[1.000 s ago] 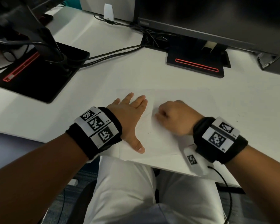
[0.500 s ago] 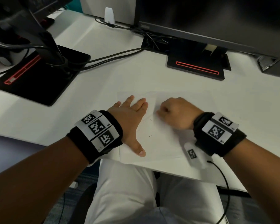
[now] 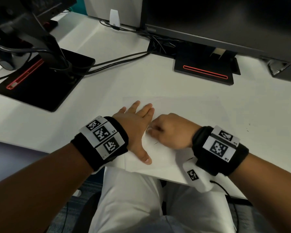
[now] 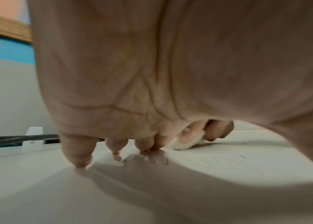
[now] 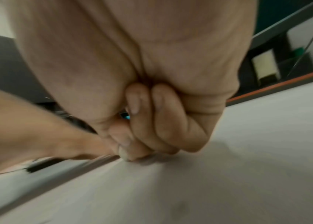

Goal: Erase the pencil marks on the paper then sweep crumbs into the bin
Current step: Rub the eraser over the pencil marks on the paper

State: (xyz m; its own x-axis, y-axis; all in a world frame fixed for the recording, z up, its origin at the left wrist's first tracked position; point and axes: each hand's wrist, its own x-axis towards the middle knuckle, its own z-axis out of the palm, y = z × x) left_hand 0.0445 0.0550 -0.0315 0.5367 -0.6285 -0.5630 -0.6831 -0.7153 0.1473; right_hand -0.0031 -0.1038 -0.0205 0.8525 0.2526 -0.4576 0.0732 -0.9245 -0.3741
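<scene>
A white sheet of paper (image 3: 188,111) lies on the white desk near its front edge. My left hand (image 3: 138,125) lies flat on the sheet's left part, fingers spread and straight (image 4: 77,153). My right hand (image 3: 168,130) is curled just right of it and pinches a small white eraser (image 4: 187,143) against the paper; in the right wrist view the eraser (image 5: 124,153) peeks out under the thumb. A faint pencil stroke (image 3: 156,143) shows between the hands, and more faint marks (image 4: 244,156) lie on the sheet.
Two black monitor bases with red lines stand at the back left (image 3: 40,84) and back right (image 3: 205,73), with cables (image 3: 118,59) between them. Small dark specks (image 3: 248,127) lie on the desk to the right. My lap is under the desk edge.
My right hand has slid left and slightly toward me on the paper, close to the left hand's fingers. The left hand stays flat in place.
</scene>
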